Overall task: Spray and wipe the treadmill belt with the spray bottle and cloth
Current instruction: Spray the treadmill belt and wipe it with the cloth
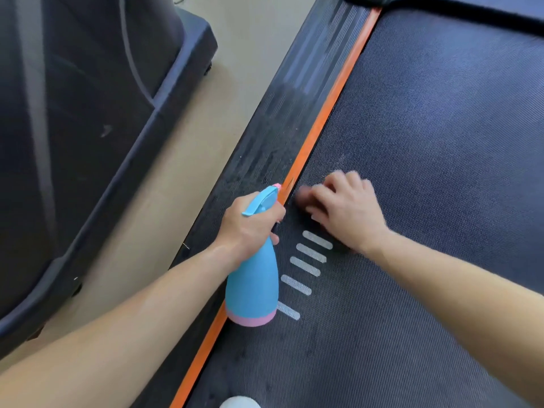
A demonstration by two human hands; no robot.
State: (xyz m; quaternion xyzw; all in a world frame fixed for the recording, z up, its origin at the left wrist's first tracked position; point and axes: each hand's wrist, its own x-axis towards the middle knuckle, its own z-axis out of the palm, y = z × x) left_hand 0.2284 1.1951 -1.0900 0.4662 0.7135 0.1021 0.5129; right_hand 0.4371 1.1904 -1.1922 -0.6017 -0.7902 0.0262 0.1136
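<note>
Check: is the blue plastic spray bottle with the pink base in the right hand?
No, the left hand grips the blue plastic spray bottle, while the right hand rests down on the dark textured treadmill belt.

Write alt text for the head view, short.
A left hand grips a blue spray bottle at the orange edge strip of a treadmill belt. The right hand rests on the belt beside it, over something dark and blurred, possibly a cloth.
</note>
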